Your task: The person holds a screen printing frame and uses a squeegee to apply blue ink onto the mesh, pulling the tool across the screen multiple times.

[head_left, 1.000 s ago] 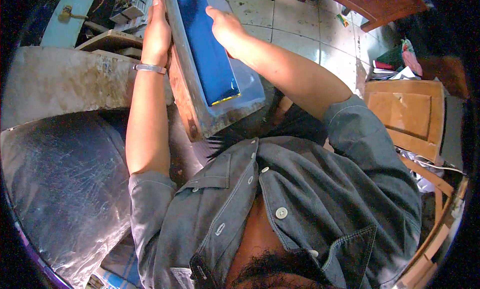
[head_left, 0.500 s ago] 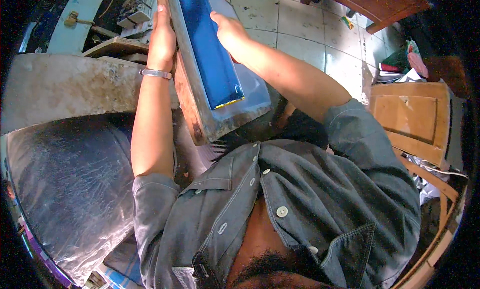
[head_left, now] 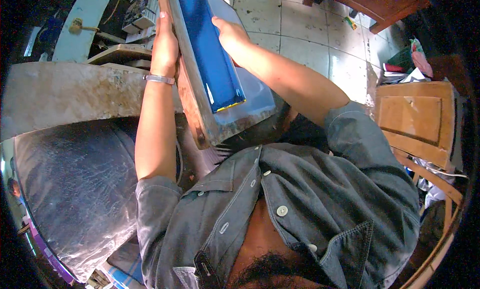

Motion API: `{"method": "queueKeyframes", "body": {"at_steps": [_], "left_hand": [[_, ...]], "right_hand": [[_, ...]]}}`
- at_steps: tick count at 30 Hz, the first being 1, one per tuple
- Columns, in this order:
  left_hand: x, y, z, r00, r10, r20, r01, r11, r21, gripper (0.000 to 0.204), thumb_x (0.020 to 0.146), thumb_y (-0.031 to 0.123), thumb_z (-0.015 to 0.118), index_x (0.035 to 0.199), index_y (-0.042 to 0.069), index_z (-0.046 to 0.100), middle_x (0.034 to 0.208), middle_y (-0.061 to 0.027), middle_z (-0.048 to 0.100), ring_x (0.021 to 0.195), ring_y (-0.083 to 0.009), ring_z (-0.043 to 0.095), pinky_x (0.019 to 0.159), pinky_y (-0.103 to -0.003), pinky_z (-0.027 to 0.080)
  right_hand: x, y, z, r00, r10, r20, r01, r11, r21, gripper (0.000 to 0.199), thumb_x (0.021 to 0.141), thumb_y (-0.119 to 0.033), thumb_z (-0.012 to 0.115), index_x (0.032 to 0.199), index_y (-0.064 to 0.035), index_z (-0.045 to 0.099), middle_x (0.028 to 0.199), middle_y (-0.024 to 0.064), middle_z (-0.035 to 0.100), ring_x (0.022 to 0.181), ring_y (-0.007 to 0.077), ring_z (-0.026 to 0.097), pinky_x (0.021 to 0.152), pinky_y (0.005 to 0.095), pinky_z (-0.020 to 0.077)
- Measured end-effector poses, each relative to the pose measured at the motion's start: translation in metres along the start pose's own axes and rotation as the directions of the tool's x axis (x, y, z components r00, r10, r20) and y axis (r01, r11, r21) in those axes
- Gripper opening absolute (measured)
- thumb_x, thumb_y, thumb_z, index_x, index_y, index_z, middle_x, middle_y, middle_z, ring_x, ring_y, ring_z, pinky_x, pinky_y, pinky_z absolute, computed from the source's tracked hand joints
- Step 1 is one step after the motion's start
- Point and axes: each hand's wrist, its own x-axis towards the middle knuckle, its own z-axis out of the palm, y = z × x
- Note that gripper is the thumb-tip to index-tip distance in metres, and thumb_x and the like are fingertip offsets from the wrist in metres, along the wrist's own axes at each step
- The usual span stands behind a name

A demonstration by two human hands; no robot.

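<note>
In front of my chest stands a worn wooden board [head_left: 192, 101], its edge running away from me. Along its right side lies a long, glossy dark-blue slab [head_left: 210, 64] with a thin yellow line at its near end. Under and to the right of the slab is a pale bluish panel [head_left: 260, 100]. My left hand [head_left: 165, 44], with a band on the wrist, presses on the board's left side, thumb pointing away. My right hand [head_left: 232, 35] grips the slab's right edge with the thumb on top; its other fingers are hidden.
A stained pale tabletop [head_left: 75, 89] is at the left, with stacked papers [head_left: 140, 14] beyond it. A dark plastic-covered seat [head_left: 75, 179] lies below. Wooden furniture [head_left: 415, 116] stands at the right, a brown bench [head_left: 370, 4] at the far right on the tiled floor [head_left: 300, 39].
Both hands keep their places on the board and the slab. The surroundings have shifted slightly right and down in the picture.
</note>
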Motion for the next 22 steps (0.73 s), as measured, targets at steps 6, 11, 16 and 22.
{"method": "queueKeyframes", "body": {"at_steps": [6, 11, 16, 22], "left_hand": [[-0.017, 0.018, 0.013, 0.995, -0.044, 0.095, 0.057, 0.990, -0.133, 0.067, 0.096, 0.056, 0.026, 0.132, 0.002, 0.043, 0.123, -0.0112, 0.054, 0.111, -0.0200, 0.052, 0.096, -0.032, 0.040], [-0.017, 0.022, 0.012, 0.996, 0.028, 0.086, -0.013, 0.986, -0.169, 0.070, 0.096, 0.058, 0.024, 0.133, 0.001, 0.043, 0.125, -0.0111, 0.054, 0.113, -0.0209, 0.051, 0.097, -0.032, 0.039], [-0.019, 0.021, 0.003, 0.997, -0.046, 0.057, 0.053, 0.991, -0.126, 0.070, 0.097, 0.055, 0.028, 0.137, -0.003, 0.036, 0.133, -0.0139, 0.047, 0.121, -0.0219, 0.046, 0.102, -0.030, 0.035], [-0.016, 0.007, -0.001, 0.992, 0.092, -0.084, -0.085, 0.993, 0.085, 0.062, 0.097, 0.046, 0.039, 0.140, 0.001, 0.034, 0.134, -0.0084, 0.048, 0.127, -0.0186, 0.041, 0.107, -0.030, 0.028]], "right_hand": [[-0.011, -0.014, 0.004, 0.996, 0.085, 0.023, -0.087, 0.979, 0.183, 0.041, 0.094, -0.035, 0.047, 0.110, 0.0004, 0.059, 0.095, 0.0159, 0.066, 0.074, 0.0251, 0.065, 0.073, 0.0406, 0.0530], [-0.007, -0.023, -0.006, 0.975, 0.203, 0.086, -0.220, 0.919, 0.326, 0.039, 0.095, -0.034, 0.044, 0.104, 0.0002, 0.060, 0.090, 0.0169, 0.066, 0.075, 0.0274, 0.064, 0.073, 0.0429, 0.0521], [0.012, -0.038, -0.019, 0.988, 0.142, 0.056, -0.152, 0.943, 0.296, 0.041, 0.096, -0.035, 0.041, 0.107, 0.0001, 0.059, 0.093, 0.0168, 0.066, 0.077, 0.0279, 0.065, 0.075, 0.0442, 0.0529], [0.085, -0.034, -0.036, 0.981, 0.167, 0.101, -0.190, 0.936, 0.297, 0.039, 0.094, -0.041, 0.044, 0.117, -0.0117, 0.057, 0.091, 0.0111, 0.066, 0.071, 0.0224, 0.064, 0.066, 0.0402, 0.0548]]}}
